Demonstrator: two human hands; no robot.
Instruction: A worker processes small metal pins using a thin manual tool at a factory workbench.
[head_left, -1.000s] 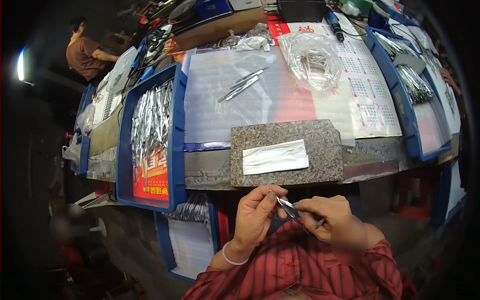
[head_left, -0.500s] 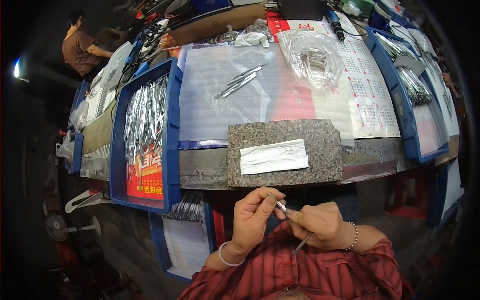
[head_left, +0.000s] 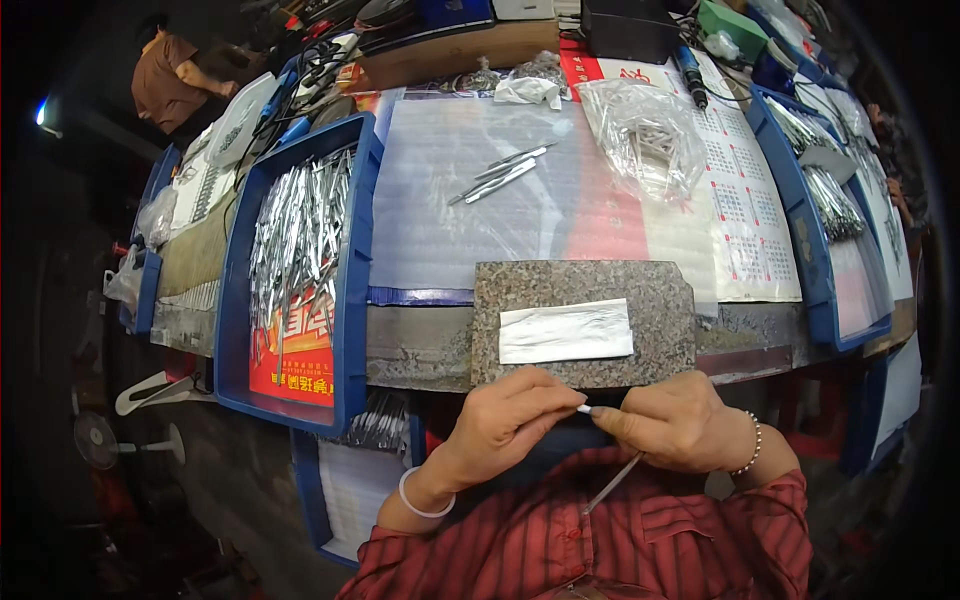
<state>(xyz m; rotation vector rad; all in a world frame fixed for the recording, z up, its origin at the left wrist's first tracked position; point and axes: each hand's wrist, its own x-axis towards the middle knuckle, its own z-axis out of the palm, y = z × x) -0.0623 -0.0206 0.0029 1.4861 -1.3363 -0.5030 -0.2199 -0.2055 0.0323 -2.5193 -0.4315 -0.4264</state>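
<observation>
In front of my chest, just off the bench's near edge, both hands are closed and nearly meet. My left hand (head_left: pixel 505 420) pinches a small silver-white piece (head_left: pixel 584 408) between thumb and fingertips, and my right thumb touches its other end. My right hand (head_left: pixel 675 425) is wrapped round a slim metal rod (head_left: pixel 612 485), whose lower end sticks out toward my shirt. Whether rod and small piece are one thing is hidden by my fingers. Beyond my hands, a folded white cloth or paper (head_left: pixel 566 331) lies on a speckled stone slab (head_left: pixel 655 290).
Several slim metal pieces (head_left: pixel 500 175) lie on the sheet-covered bench. A blue bin (head_left: pixel 362 220) of similar pieces stands left, another blue bin (head_left: pixel 822 300) right. A clear bag (head_left: pixel 645 140) and a pen-like blue power tool (head_left: pixel 690 75) lie farther back. A person (head_left: pixel 170 80) is at far left.
My left hand has turned so its fingers point right, and both hands have come up closer to the slab. The metal between my fingertips shows less. The whole view has shifted slightly.
</observation>
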